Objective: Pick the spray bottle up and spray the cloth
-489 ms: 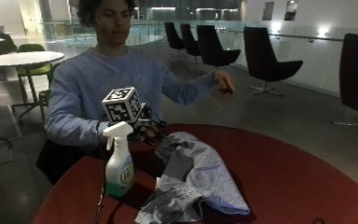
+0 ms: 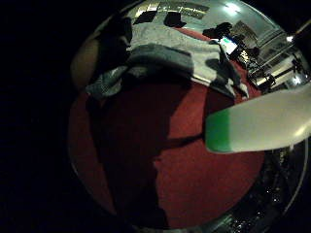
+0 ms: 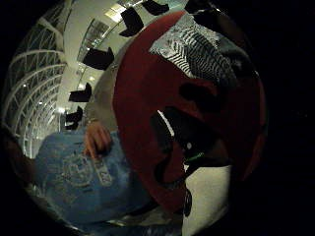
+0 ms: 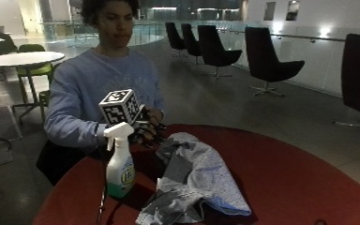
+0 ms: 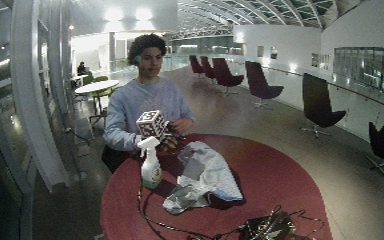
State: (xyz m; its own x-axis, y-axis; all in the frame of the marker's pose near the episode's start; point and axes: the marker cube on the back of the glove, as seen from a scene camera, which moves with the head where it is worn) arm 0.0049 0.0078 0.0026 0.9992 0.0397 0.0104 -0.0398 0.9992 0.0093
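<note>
Spray bottle: white plastic trigger spray bottle with green base (image 4: 120, 164), upright on the round red worktop (image 4: 280, 178), just beside the crumpled grey cloth (image 4: 195, 180).
Handling: judged light, rigid, smooth-walled; liable to tip.
Hold: neck under the trigger head judged best.
Gloved right hand (image 4: 144, 131): behind the bottle head; fingers loosely curled, nothing held.

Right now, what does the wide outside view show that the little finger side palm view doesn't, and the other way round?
Only the wide outside view shows the gloved right hand above the table, behind the standing spray bottle, and a tangle of cables at the table's near edge. Only the palm view shows the bottle's green base up close. Both show the grey cloth on the red table.
</note>
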